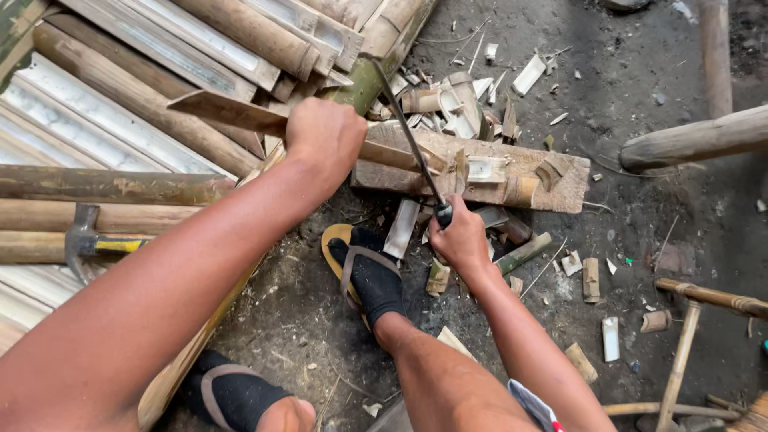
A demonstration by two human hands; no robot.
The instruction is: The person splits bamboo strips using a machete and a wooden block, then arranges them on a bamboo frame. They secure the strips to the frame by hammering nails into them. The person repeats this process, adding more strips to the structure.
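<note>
The left hand [324, 136] grips a bamboo slat [240, 114] lying across the wooden block [512, 172], while the right hand [460, 238] holds the curved knife [404, 128] above it.

Hammer [84, 240] handle end under forearm.

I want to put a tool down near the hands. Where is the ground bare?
Bare dark ground lies right of the wooden chopping block, below the thick round pole. A smaller patch lies beside the sandalled foot. Around the block's far end, pale bamboo offcuts crowd the ground.
</note>
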